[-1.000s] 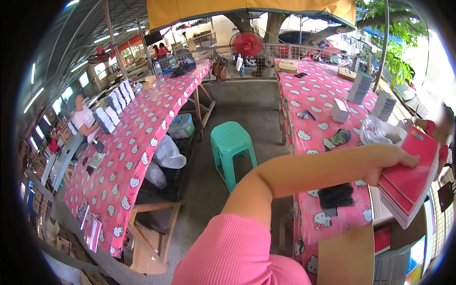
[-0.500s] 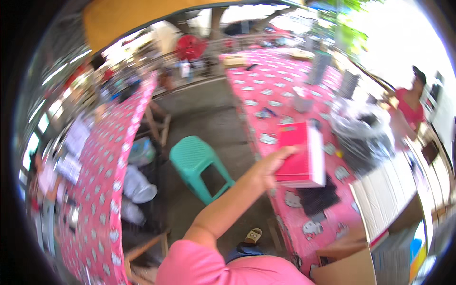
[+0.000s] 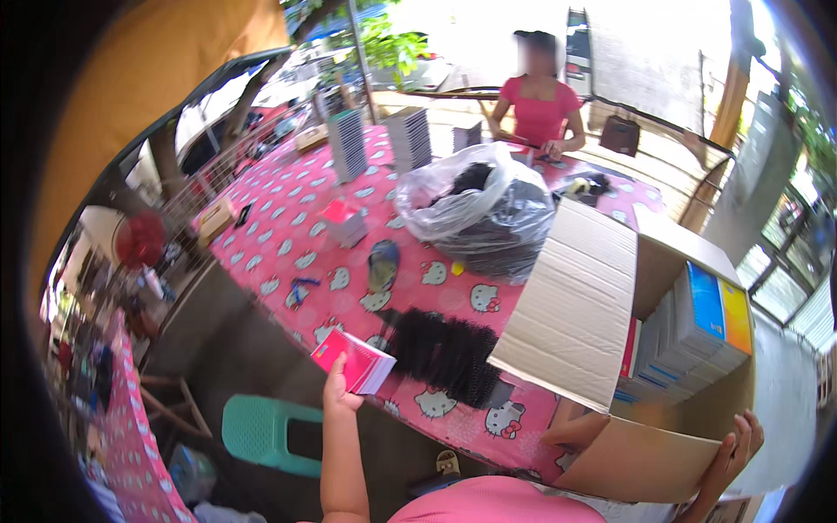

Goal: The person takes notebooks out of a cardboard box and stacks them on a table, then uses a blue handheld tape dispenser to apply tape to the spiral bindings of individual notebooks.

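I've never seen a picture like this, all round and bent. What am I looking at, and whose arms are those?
No machine here: a person wears a wide-angle camera on the head, looking down, so straight edges curve. The two bare arms at the bottom are their own. The left hand holds a pink booklet stack over the table's near edge. The right hand grips an open cardboard box packed with more booklets. On the pink patterned table lie black binding combs and a clear plastic bag. Another person works at the far side.

1 head-worn fisheye view, looking down and forward.
It sat close above the left hand (image 3: 342,392) and cardboard box (image 3: 610,349), facing across the pink table (image 3: 288,227); edges bent at the rim.
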The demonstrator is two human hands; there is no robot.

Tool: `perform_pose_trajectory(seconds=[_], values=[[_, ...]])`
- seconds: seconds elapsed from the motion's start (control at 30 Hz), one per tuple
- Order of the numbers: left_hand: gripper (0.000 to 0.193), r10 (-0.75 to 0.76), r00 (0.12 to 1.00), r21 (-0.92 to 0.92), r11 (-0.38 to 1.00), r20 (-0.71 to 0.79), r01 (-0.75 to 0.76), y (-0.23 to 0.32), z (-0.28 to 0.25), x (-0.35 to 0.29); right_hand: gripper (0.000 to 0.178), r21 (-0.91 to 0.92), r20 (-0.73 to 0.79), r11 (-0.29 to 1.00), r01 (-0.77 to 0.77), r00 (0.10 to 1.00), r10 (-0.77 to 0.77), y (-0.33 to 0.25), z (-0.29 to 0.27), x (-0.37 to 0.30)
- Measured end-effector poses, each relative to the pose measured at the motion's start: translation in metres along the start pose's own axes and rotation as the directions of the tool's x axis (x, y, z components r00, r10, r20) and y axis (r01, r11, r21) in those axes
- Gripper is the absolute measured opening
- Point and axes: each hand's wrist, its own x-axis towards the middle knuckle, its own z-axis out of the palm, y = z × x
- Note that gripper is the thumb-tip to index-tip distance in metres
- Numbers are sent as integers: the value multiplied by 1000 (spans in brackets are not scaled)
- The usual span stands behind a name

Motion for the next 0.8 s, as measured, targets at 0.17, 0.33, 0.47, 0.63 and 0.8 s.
perform_pose_trajectory(seconds=[0.17,0.33,0.47,0.63,0.8], values=[[45,10,999,-4,1000,-32,-10,56,19,56,50,0,14,992,-129,992,129,-14,-1,0],[46,32,997,85,996,-64,-27,118,34,131,46,22,-33,953,-302,952,303,-18,5,-8],[47,-16,998,-19,1000,-68,15,156,49,199,50,31,-46,953,-301,952,302,-2,9,-16],[46,120,970,15,993,-211,-119,187,54,281,47,127,-122,947,-295,943,310,3,16,-23],[44,78,888,110,993,-454,-31,171,77,341,49,157,-158,955,-250,949,274,8,12,-30]])
